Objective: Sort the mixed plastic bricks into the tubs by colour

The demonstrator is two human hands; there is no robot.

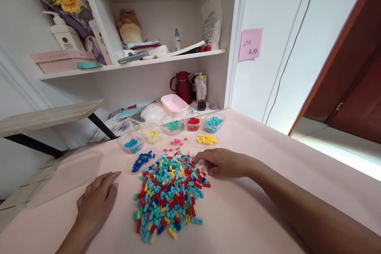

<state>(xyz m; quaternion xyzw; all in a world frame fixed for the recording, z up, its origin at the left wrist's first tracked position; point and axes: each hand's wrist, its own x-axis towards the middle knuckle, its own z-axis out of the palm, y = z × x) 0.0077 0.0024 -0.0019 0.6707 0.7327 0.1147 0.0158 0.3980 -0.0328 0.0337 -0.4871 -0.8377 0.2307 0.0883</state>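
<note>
A heap of small toy building bricks [169,190] in turquoise, red, yellow, blue, green and other colours lies on the pink tabletop. My right hand [220,162] is at the heap's upper right edge, its fingers curled down among the bricks. Whatever is between those fingertips is hidden. My left hand [97,196] rests on the table left of the heap, apart from it, with fingers stretched out and nothing in them. Behind the heap, shallow clear trays hold dark blue bricks [143,161], pink bricks [176,144] and yellow bricks [207,139].
Farther back, clear tubs hold blue bricks [132,145], pale yellow bricks [153,135], green bricks [174,126], red bricks [193,123] and turquoise bricks [213,123]. A pink basin [174,104], red jug [183,89] and bottle [201,94] stand behind. A clear lid [68,174] lies left.
</note>
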